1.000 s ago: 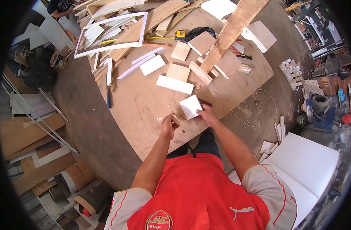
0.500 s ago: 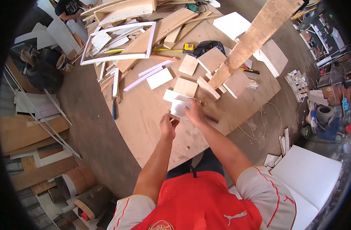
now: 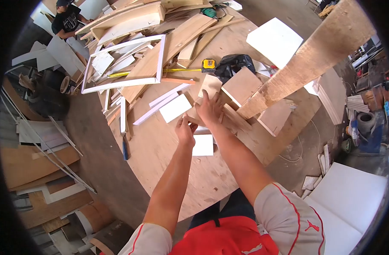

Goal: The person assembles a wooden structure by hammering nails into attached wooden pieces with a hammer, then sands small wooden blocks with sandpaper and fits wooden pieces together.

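Note:
My left hand (image 3: 186, 131) pinches the near left edge of a small brown wooden panel (image 3: 195, 114), with its fingers closed. Over that panel lies my right hand (image 3: 209, 109), fingers spread and pointing away from me; it covers much of the panel. Its fingertips reach the near edge of a second small wooden block (image 3: 211, 84); whether they press on it I cannot tell. Below both hands a white rectangular piece (image 3: 203, 145) rests on the plywood table (image 3: 169, 148). Left of the hands lies another white rectangle (image 3: 175, 108).
A long rough plank (image 3: 307, 61) rises at the right. Beyond the hands are a yellow tape measure (image 3: 208, 65), a black plastic bag (image 3: 235, 66) and a white frame (image 3: 122, 85) over scrap wood. A blue-handled tool (image 3: 125, 148) sits at the left edge. Another person (image 3: 67, 20) is far left.
My hands have let go of the white piece, which now lies nearer me on the table. Both have moved to the wooden panel beyond it. The view has shifted slightly.

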A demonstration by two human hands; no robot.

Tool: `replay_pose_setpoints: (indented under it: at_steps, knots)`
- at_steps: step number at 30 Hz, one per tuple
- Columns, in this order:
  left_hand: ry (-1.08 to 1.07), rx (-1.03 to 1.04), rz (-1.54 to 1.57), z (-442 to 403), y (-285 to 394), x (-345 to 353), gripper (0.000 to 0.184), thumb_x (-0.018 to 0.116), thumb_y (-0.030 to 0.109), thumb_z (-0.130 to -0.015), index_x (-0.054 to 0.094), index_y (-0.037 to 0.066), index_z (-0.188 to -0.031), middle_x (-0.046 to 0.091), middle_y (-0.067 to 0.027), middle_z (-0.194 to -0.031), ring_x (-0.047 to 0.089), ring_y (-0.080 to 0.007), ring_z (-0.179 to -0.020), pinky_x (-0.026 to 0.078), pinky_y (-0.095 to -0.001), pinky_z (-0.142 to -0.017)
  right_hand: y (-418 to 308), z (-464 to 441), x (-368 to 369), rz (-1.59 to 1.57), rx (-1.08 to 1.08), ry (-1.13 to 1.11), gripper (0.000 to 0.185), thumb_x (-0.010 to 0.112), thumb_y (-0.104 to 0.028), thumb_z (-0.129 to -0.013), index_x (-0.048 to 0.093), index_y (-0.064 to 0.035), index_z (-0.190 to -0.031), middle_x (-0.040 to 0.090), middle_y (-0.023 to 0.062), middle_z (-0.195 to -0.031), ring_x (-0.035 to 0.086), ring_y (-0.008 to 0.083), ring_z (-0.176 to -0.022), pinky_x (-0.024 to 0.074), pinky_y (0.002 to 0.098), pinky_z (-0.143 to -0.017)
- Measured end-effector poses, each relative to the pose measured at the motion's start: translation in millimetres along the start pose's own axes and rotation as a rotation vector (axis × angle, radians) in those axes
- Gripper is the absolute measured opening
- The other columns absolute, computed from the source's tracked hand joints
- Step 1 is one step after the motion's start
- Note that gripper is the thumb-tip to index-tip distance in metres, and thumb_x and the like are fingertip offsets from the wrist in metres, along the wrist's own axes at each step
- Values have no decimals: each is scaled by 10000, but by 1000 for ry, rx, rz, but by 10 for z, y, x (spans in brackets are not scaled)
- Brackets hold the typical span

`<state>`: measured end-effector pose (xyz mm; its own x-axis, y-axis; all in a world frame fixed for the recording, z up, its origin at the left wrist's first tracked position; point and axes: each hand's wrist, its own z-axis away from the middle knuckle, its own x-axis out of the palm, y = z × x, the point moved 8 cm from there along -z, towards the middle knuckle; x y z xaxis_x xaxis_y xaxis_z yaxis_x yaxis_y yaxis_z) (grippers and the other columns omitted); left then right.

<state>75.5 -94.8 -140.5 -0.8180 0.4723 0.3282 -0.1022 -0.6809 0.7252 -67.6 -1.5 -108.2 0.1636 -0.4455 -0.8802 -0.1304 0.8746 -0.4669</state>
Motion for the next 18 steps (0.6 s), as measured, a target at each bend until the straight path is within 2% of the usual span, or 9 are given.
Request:
replay_pose_setpoints:
  at_steps: [4,5,8,11,14,17,18]
  knots:
    - [36,-35,22,18,-33,-145,458,635,288,-1029,543,0,-1373,629,-152,-1125,646,-253,-915,543,-357,-736,11,-252,251,141,4,-114,738,754,-512,-866,429,-452,-1525,198,197,-1656,234,466,-1511,336,694,-1107]
    - [11,-27,34,15,-27,-151,445,627,291,-1033,543,6,-1364,632,-148,-1128,644,-256,-909,540,-365,-740,25,-291,318,138,18,-119,680,748,-493,-880,468,-415,-1494,184,183,-1663,179,490,-1517,344,684,-1106]
    - [-17,-25,38,-43,-59,-173,445,615,292,-1038,531,8,-1370,626,-151,-1131,640,-262,-942,537,-371,-761,28,-264,334,60,-12,-129,630,757,-442,-884,498,-376,-1454,228,181,-1625,217,510,-1485,352,682,-1092]
    - [-7,-47,34,-8,-66,-135,448,608,305,-1042,521,15,-1373,614,-157,-1159,632,-270,-990,535,-377,-782,-27,-116,248,154,-76,38,556,776,-373,-877,543,-343,-1381,291,182,-1560,340,532,-1390,365,673,-1061]
    - [-34,-44,57,-4,-83,-127,450,612,328,-1039,522,30,-1365,600,-156,-1167,622,-270,-987,532,-378,-790,-160,81,-49,-39,-134,24,470,744,-329,-894,579,-266,-1328,396,241,-1515,458,488,-1327,411,591,-1074]
    - [20,-19,113,198,56,-65,359,634,335,-1033,597,43,-1238,622,-106,-1041,640,-211,-824,555,-331,-706,-183,315,-303,-283,-316,187,419,711,-277,-925,581,-221,-1319,484,233,-1421,509,424,-1277,447,542,-1030]
    - [8,-27,108,277,82,-47,359,635,344,-1032,598,51,-1236,619,-98,-1029,636,-207,-825,554,-332,-712,-148,415,-402,-442,-322,142,418,700,-264,-936,575,-202,-1330,504,225,-1397,516,403,-1270,453,515,-1024]
